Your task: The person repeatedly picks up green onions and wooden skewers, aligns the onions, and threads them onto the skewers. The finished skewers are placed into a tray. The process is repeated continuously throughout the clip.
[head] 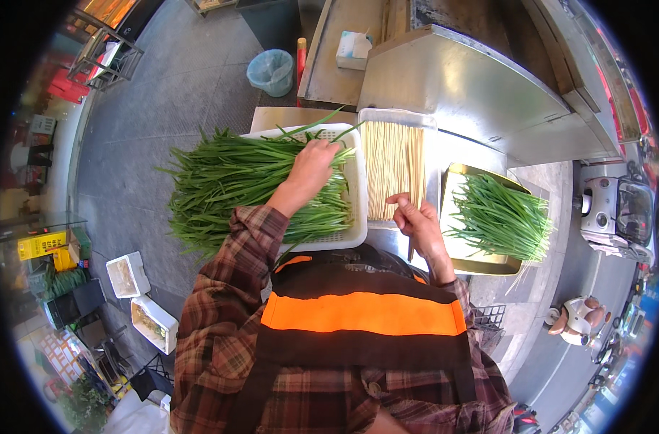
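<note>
My left hand (311, 167) reaches over a thick pile of garlic chives (231, 184) in a white perforated plastic basket (360, 203). Its fingers curl down around some stalks near the pale cut ends; the fingertips are partly hidden. The leafy ends hang out over the basket's left side. Beside it, a clear plastic box (431, 122) holds many bamboo skewers (390, 168). My right hand (417, 222) is at the box's near right corner with the index finger stretched left. A few darker skewers run under its curled fingers, and their ends stick out below the palm.
On the right, a gold-coloured metal tray (492, 267) holds another bundle of chives (500, 217). A stainless steel stall unit (459, 81) rises behind, with a tissue box (354, 50) on its ledge. A lined bin (271, 70) and white foam boxes (127, 275) stand on the floor.
</note>
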